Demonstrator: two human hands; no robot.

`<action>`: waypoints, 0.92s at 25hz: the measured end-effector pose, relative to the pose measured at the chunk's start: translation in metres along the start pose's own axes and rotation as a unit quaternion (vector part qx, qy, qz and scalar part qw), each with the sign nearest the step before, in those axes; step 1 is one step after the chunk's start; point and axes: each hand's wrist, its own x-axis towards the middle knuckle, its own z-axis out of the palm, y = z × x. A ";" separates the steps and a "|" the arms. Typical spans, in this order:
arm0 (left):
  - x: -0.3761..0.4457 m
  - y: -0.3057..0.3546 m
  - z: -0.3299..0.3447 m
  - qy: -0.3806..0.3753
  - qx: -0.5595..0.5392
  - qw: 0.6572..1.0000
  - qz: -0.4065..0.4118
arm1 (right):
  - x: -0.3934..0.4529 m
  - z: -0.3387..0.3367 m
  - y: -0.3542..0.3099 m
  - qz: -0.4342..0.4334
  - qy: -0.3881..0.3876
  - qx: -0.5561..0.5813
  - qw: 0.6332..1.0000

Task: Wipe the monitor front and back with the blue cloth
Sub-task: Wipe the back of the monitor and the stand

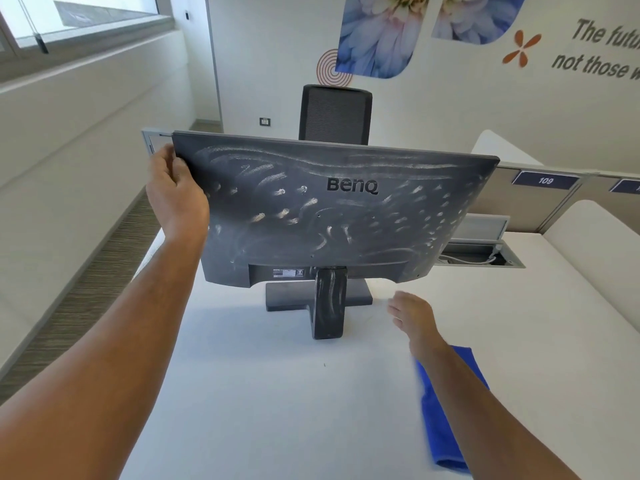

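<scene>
A black BenQ monitor stands on the white desk with its back toward me, streaked all over with white dusty smears. My left hand grips the monitor's left edge. My right hand hovers low over the desk, right of the monitor's stand, fingers loose and holding nothing. The blue cloth lies on the desk under my right forearm, partly hidden by it.
A black office chair stands behind the monitor. A grey partition with a number plate "109" runs across the back right, and a cable tray opens in the desk there. The desk's left edge drops to carpet.
</scene>
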 end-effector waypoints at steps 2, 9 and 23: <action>-0.003 0.004 -0.002 -0.007 0.008 0.999 0.041 | -0.001 -0.024 0.034 -0.043 0.061 -0.224 0.972; -0.011 0.017 -0.005 -0.054 0.084 0.985 0.137 | -0.026 -0.089 0.133 -0.026 0.120 -0.515 0.849; -0.011 0.039 -0.025 -0.062 0.219 0.964 0.140 | -0.068 -0.029 0.031 -0.328 0.240 -0.347 0.845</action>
